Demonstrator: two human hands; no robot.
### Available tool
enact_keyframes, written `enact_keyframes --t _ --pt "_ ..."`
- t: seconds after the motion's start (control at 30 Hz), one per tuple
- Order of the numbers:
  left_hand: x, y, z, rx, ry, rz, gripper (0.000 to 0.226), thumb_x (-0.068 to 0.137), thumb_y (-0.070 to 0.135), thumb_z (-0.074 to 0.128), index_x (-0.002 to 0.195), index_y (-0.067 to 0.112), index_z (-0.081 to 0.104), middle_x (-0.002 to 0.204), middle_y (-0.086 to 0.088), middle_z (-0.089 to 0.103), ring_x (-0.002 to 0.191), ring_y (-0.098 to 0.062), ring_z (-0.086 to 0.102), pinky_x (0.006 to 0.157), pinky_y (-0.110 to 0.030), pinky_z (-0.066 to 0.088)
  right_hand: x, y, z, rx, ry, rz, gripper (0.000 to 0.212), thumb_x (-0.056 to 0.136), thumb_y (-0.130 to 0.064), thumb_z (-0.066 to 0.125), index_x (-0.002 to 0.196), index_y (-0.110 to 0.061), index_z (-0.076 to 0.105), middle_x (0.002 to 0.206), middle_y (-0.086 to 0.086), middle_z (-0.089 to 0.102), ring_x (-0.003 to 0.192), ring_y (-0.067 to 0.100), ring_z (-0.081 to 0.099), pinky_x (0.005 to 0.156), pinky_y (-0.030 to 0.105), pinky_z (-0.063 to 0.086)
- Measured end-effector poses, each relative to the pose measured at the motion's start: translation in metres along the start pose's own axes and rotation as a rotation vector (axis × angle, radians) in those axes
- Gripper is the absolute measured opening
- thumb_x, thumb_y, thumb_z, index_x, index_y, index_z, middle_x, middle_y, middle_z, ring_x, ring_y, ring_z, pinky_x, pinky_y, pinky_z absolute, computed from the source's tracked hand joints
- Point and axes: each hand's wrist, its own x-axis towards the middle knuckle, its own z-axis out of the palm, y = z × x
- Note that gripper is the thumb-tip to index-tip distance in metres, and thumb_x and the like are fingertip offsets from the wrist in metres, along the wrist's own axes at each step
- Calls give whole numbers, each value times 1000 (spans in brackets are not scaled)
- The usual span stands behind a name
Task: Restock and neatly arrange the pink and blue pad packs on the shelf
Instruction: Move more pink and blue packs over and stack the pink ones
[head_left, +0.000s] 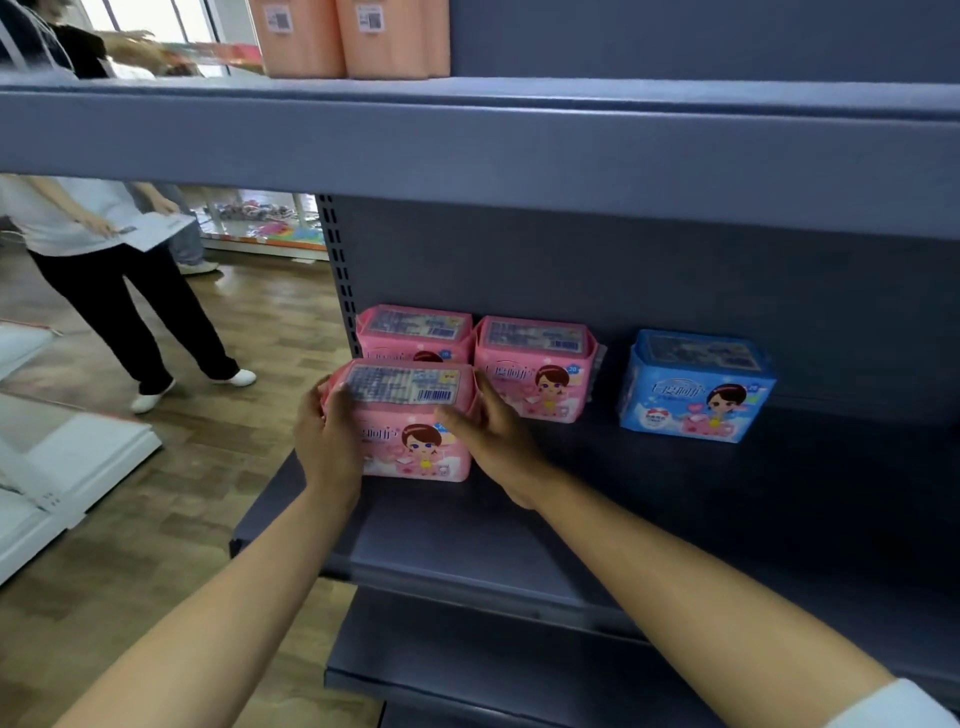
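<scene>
The front pink pack (410, 431) stands on the shelf (467, 545) between your two hands, label panel up, cartoon face toward you, its long axis running left to right. Your left hand (327, 436) grips its left end, fingers (341, 395) curled over the top edge. Your right hand (493, 441) lies against its right end, fingers fairly straight and thumb resting on the front face, pressing rather than clasping. With one hand at each end, neither is nearer, so I judge any push will carry the pack straight back.

Directly behind this pack, touching or nearly so, sits a second pink pack (415, 332). Behind and to the right of it stands a third pink pack (535, 369), just beside the second. Well to the right of it stands the lone blue pack (696, 387), apart from the pinks. Squaring your pack's long axis with the rear one looks like the step in hand. High above it, orange packs (353, 36) sit on the upper shelf
</scene>
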Motion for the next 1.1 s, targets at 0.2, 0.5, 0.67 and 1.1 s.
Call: enact_keyframes --t 0.2,0.5,0.67,1.1 --pt "14 0 0 19 -66 24 44 84 32 43 103 -5 59 102 -28 61 92 -39 56 67 -30 36 10 -1 15 -2 39 0 81 72 -68 61 142 -37 35 135 -10 55 124 12 53 105 44 44" --pt "40 -5 -12 -30 -199 -73 52 70 57 54 101 16 63 100 -6 68 95 -24 64 86 -45 51 18 3 32 -12 158 12 89 68 -77 60 143 -38 34 140 -8 51 128 15 50 106 48 42" --pt "48 -4 -6 -168 -312 -118 11 94 25 53 90 21 62 90 -2 65 88 -22 63 80 -41 52 19 1 31 43 201 8 63 83 -49 59 141 -33 39 133 -7 57 121 14 55 105 47 44" --pt "56 -7 8 -123 -298 -106 23 86 37 51 69 25 61 72 5 61 70 -15 58 62 -29 46 28 1 33 118 281 16 51 95 -28 54 143 -29 39 129 -5 60 116 13 60 100 43 49"
